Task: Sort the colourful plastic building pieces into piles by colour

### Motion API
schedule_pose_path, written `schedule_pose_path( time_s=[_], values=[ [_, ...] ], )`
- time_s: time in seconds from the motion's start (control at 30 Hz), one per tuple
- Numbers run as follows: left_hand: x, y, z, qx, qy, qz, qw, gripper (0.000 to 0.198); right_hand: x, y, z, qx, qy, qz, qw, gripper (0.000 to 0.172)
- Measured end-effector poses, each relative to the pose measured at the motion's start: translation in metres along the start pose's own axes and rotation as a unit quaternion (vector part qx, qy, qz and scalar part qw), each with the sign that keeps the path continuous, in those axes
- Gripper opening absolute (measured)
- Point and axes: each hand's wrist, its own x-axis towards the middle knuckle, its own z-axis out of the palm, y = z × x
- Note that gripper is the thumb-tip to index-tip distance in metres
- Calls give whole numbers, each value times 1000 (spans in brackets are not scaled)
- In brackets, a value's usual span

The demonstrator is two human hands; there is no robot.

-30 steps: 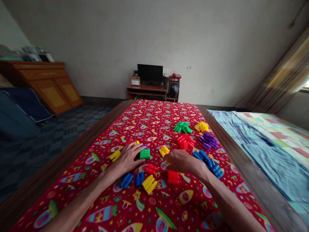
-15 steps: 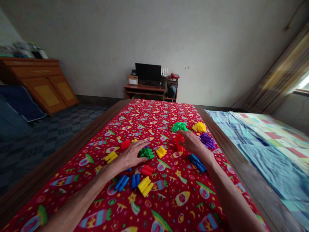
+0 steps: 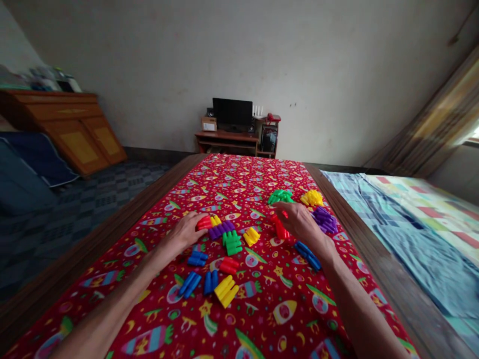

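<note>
My left hand (image 3: 183, 230) has its thumb and fingers closed round a group of red bullet-shaped plastic blocks (image 3: 204, 223) on the cloth. Beside these lie yellow blocks (image 3: 216, 220), purple blocks (image 3: 221, 230) and green blocks (image 3: 232, 243). Over a pile of red blocks (image 3: 281, 228), my right hand (image 3: 299, 219) hovers with thumb and fingers apart; whether it touches them I cannot tell. Nearer me are blue blocks (image 3: 197, 258), red blocks (image 3: 229, 265) and yellow blocks (image 3: 226, 291). Another small yellow group (image 3: 252, 236) sits between my hands.
Piles of green (image 3: 280, 196), yellow (image 3: 312, 198), purple (image 3: 325, 220) and blue blocks (image 3: 307, 256) surround my right hand. A red patterned cloth (image 3: 239, 184) covers the long table. A bed (image 3: 411, 239) stands right, a cabinet (image 3: 75, 129) left, a monitor (image 3: 232, 113) ahead.
My left hand has left the green blocks and moved left to the red ones. The green blocks now lie flat on the cloth. My right hand has barely moved.
</note>
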Motion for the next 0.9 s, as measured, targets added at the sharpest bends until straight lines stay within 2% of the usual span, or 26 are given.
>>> schedule_pose_path(
  time_s=[0.1, 0.2, 0.27, 0.37, 0.43, 0.47, 0.57, 0.67, 0.77, 0.9],
  values=[
    [0, 32, -6, -101, 15, 21, 995, 48, 1, -14, 14, 58, 20, -71, 996, 26],
    [-6, 63, -2, -234, -31, 22, 972, 56, 3, -30, 32, 112, 27, -140, 983, 33],
    [-11, 78, 7, -320, -67, 10, 945, 64, 5, -41, 42, 144, 9, -186, 972, 38],
    [-18, 89, 19, -405, -102, 3, 908, 68, 8, -48, 49, 162, -45, -218, 961, 30],
    [-20, 89, 20, -403, -108, 13, 909, 60, 8, -43, 47, 143, -51, -190, 970, 26],
    [-20, 88, 19, -379, -103, 24, 919, 55, 8, -38, 45, 128, -34, -165, 977, 27],
    [-21, 84, 9, -248, -81, 95, 961, 37, 8, -11, 35, 64, 70, -73, 993, 29],
    [-26, 83, 1, -144, -71, 183, 970, 22, 8, 22, 30, -8, 137, 36, 990, 29],
    [-40, 84, 2, -94, -65, 234, 965, 23, 6, 47, 34, -34, 129, 97, 986, 30],
    [-63, 91, 7, -79, -91, 318, 940, 35, 1, 60, 40, -29, 83, 101, 991, 30]
  ],
)
